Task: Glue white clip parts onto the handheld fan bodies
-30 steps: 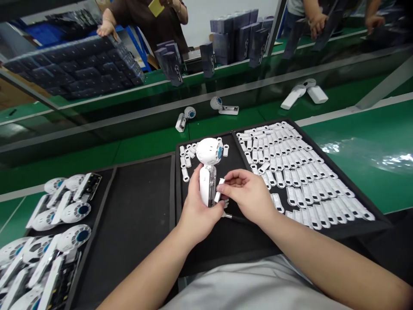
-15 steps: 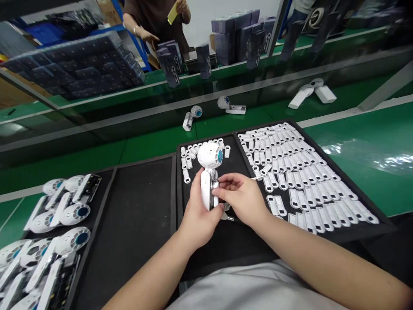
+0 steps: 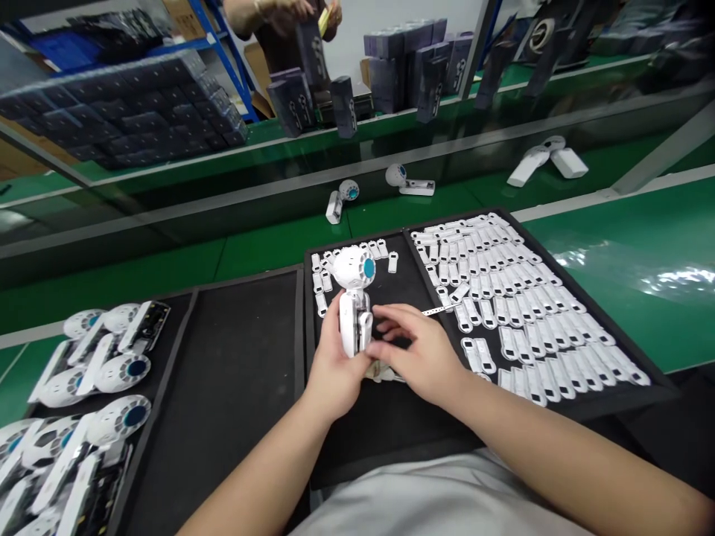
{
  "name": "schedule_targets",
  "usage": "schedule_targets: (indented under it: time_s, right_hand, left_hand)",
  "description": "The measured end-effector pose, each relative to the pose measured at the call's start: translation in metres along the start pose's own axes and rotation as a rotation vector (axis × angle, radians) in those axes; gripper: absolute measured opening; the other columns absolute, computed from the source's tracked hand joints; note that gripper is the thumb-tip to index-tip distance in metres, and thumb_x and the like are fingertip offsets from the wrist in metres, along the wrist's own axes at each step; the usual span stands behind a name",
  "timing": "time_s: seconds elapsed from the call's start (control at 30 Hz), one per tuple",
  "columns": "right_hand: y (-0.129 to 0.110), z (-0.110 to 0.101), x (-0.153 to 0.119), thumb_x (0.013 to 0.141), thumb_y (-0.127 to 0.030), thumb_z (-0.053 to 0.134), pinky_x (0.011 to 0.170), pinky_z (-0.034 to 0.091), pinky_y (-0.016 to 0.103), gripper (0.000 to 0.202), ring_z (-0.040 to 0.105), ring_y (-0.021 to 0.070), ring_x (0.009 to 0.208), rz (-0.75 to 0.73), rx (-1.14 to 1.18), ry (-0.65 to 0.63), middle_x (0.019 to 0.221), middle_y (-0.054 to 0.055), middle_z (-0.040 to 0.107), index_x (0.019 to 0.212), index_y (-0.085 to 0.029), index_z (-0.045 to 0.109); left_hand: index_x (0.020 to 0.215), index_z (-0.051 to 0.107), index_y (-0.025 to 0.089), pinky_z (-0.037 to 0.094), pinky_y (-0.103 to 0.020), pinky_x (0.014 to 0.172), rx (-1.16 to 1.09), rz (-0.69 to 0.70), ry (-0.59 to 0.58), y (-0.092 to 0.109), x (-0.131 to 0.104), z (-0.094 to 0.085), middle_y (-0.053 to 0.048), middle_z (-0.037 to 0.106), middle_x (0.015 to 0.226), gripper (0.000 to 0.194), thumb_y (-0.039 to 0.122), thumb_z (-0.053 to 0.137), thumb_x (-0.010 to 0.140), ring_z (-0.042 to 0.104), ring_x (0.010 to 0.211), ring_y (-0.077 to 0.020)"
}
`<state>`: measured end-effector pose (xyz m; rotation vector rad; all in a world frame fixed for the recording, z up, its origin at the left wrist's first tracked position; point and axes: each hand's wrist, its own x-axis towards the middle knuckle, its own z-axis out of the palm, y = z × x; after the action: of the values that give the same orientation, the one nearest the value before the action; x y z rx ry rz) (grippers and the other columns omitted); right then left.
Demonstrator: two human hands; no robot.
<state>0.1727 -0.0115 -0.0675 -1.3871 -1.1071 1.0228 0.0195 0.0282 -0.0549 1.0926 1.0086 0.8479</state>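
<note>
My left hand (image 3: 338, 376) is wrapped round the handle of a white handheld fan (image 3: 354, 269), held upright with its round head on top and a blue centre facing right. The handle's side is partly uncovered, and a small white cover piece (image 3: 364, 329) sits against it. My right hand (image 3: 418, 346) is at the right of the handle, thumb and fingers curved with a gap between them. Its thumb tip is at the handle's lower edge; I cannot tell if it touches. Below the hands lies a pale item (image 3: 383, 372), partly hidden.
A black tray (image 3: 558, 406) carries rows of small white covers (image 3: 519, 305). A thin perforated strip (image 3: 439, 309) lies behind my right hand. White fans (image 3: 120, 368) fill the left tray; more fans (image 3: 410, 182) lie on the green bench. Beyond, a person (image 3: 279, 37) handles boxes (image 3: 313, 56).
The fan has shifted slightly left and its head has turned more toward me. My right fingers have loosened from their pinch at the cover piece. Across the bench, the person has lifted a box.
</note>
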Motion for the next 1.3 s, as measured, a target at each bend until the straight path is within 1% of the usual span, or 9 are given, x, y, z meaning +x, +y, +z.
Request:
schedule_targets:
  time_s: [0.1, 0.17, 0.23, 0.27, 0.57, 0.8, 1.0, 1.1, 1.3]
  right_hand:
    - [0.020, -0.020, -0.024, 0.069, -0.033, 0.086, 0.092, 0.054, 0.051, 0.066, 0.064, 0.0350, 0.105, -0.274, -0.685, -0.137, 0.122, 0.017, 0.065, 0.128, -0.016, 0.062]
    - [0.038, -0.030, -0.038, 0.075, -0.032, 0.082, 0.075, 0.057, 0.048, 0.040, 0.067, 0.0345, 0.087, -0.337, -1.077, -0.211, 0.096, 0.015, 0.069, 0.108, -0.014, 0.067]
    - [0.050, -0.034, -0.046, 0.086, -0.028, 0.071, 0.060, 0.053, 0.040, 0.012, 0.066, 0.0292, 0.069, -0.375, -1.275, -0.273, 0.075, 0.008, 0.064, 0.085, -0.018, 0.065]
    - [0.053, -0.036, -0.047, 0.090, -0.025, 0.063, 0.056, 0.051, 0.037, 0.014, 0.065, 0.0270, 0.064, -0.400, -1.306, -0.282, 0.070, 0.006, 0.062, 0.078, -0.019, 0.062]
    - [-0.009, -0.071, -0.038, 0.101, -0.040, 0.034, 0.045, 0.041, 0.031, 0.028, 0.062, 0.0228, 0.046, -0.301, -0.934, 0.124, 0.059, 0.001, 0.065, 0.090, -0.028, 0.057]
    - [-0.002, -0.063, -0.049, 0.088, -0.051, 0.059, 0.053, 0.052, 0.029, 0.028, 0.069, 0.0220, 0.066, 0.017, -0.660, -0.202, 0.082, 0.001, 0.072, 0.105, -0.030, 0.062]
    - [-0.017, -0.044, -0.039, 0.099, -0.048, 0.043, 0.059, 0.050, 0.029, 0.026, 0.065, 0.0206, 0.066, -0.072, -0.544, -0.159, 0.077, 0.001, 0.068, 0.092, -0.027, 0.056]
    - [-0.020, -0.043, -0.039, 0.101, -0.046, 0.040, 0.057, 0.047, 0.028, 0.023, 0.064, 0.0197, 0.063, -0.069, -0.530, -0.238, 0.075, -0.001, 0.067, 0.100, -0.027, 0.053]
    - [-0.011, -0.042, -0.044, 0.102, -0.041, 0.038, 0.051, 0.039, 0.028, 0.026, 0.060, 0.0190, 0.055, -0.101, -0.645, -0.204, 0.065, -0.002, 0.063, 0.080, -0.027, 0.043]
  left_hand:
    - [0.136, 0.042, 0.027, 0.051, -0.027, 0.057, -0.262, -0.089, 0.002, 0.011, 0.006, -0.008, -0.002, 0.061, 0.101, 0.081, 0.010, 0.070, 0.062, 0.060, 0.072, -0.0152]
    - [0.126, 0.048, 0.024, 0.050, -0.027, 0.054, -0.382, -0.106, -0.005, 0.016, 0.009, -0.014, -0.002, 0.060, 0.099, 0.070, 0.010, 0.068, 0.061, 0.060, 0.070, -0.0155]
    - [0.121, 0.050, 0.022, 0.051, -0.028, 0.054, -0.441, -0.105, -0.002, 0.017, 0.011, -0.018, -0.003, 0.061, 0.099, 0.063, 0.011, 0.069, 0.062, 0.060, 0.071, -0.0156]
    - [0.120, 0.051, 0.022, 0.051, -0.028, 0.055, -0.455, -0.105, 0.005, 0.017, 0.011, -0.019, -0.004, 0.061, 0.100, 0.062, 0.012, 0.071, 0.062, 0.061, 0.072, -0.0157]
    - [0.110, 0.056, 0.022, 0.050, -0.025, 0.054, -0.482, 0.131, 0.116, 0.051, -0.001, -0.020, -0.003, 0.062, 0.102, 0.047, 0.011, 0.072, 0.066, 0.059, 0.073, -0.0142]
    - [0.122, 0.049, 0.023, 0.051, -0.027, 0.051, -0.407, 0.023, 0.032, 0.041, -0.009, -0.013, -0.003, 0.059, 0.100, 0.062, 0.014, 0.076, 0.067, 0.059, 0.071, -0.0149]
    - [0.132, 0.041, 0.024, 0.051, -0.025, 0.048, -0.386, -0.110, -0.035, 0.012, -0.016, 0.011, -0.002, 0.056, 0.098, 0.079, 0.011, 0.077, 0.063, 0.057, 0.069, -0.0142]
    - [0.136, 0.038, 0.023, 0.052, -0.025, 0.048, -0.391, -0.116, -0.062, 0.010, -0.017, 0.015, -0.003, 0.057, 0.098, 0.083, 0.014, 0.079, 0.064, 0.057, 0.069, -0.0142]
    - [0.141, 0.033, 0.023, 0.053, -0.026, 0.049, -0.391, -0.081, -0.130, 0.010, -0.018, 0.016, -0.001, 0.057, 0.089, 0.088, 0.015, 0.080, 0.066, 0.055, 0.066, -0.0141]
